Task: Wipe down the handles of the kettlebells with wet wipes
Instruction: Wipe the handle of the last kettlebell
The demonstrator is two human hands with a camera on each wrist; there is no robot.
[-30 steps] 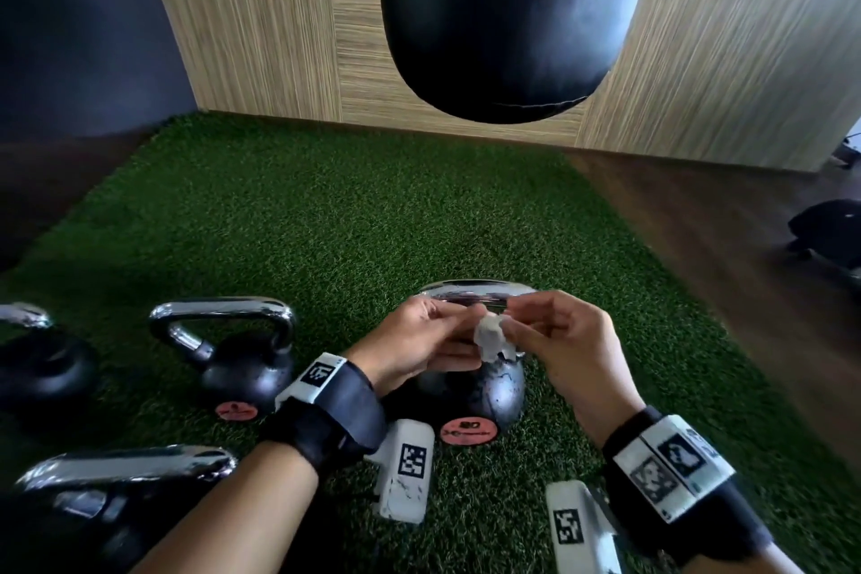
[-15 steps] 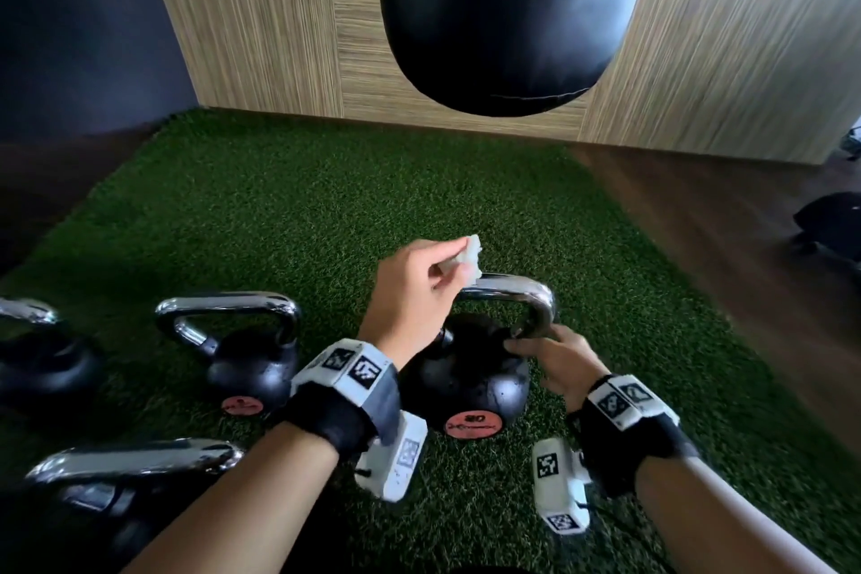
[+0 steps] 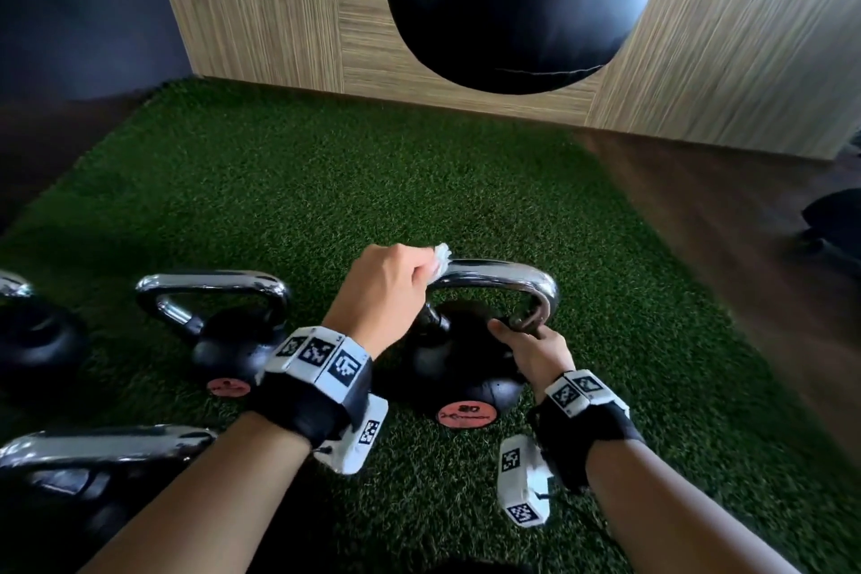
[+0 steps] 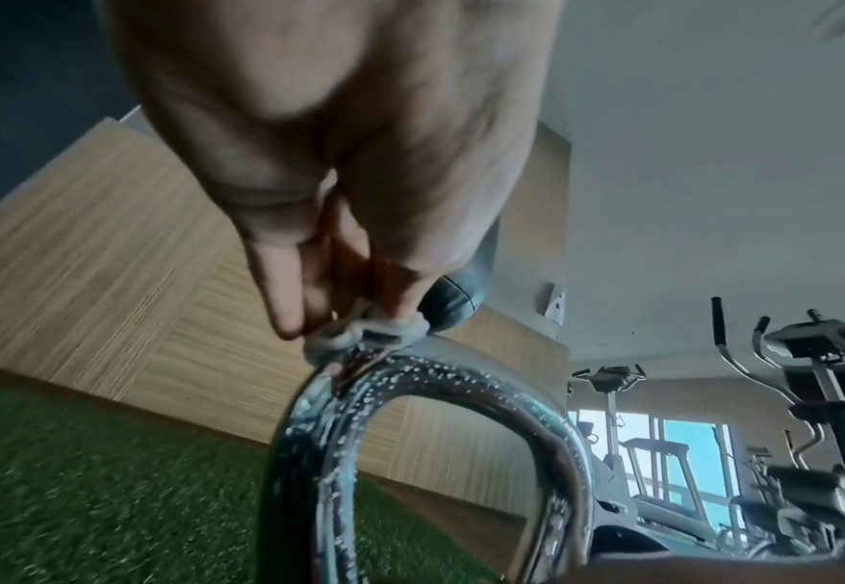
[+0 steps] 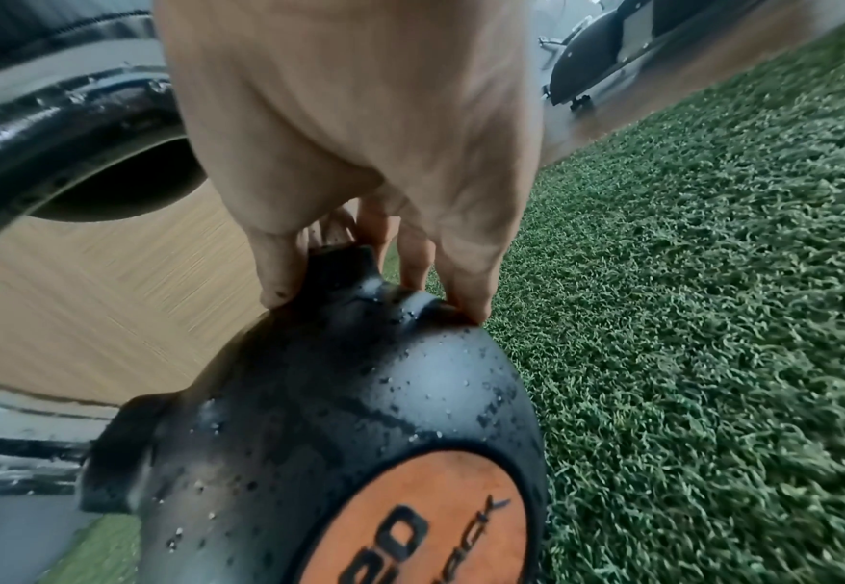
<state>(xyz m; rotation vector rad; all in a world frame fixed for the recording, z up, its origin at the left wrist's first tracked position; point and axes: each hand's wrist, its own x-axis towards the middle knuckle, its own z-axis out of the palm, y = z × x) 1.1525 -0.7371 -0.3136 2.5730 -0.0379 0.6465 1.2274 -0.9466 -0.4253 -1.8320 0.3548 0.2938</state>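
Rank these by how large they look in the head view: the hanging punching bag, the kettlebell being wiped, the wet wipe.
1. Punching bag, largest, though partly cut off at the top.
2. Kettlebell being wiped.
3. Wet wipe, only a small bit showing past the left hand.

Green turf (image 3: pixel 326 182), wood-panelled wall (image 3: pixel 261 0), window (image 4: pixel 685 438)

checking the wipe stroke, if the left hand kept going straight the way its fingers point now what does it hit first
The left hand pinches the crumpled white wet wipe, which already touches the top of the shiny chrome kettlebell handle. Straight on, it would likely press onto that bar first; beyond it lies green artificial turf.
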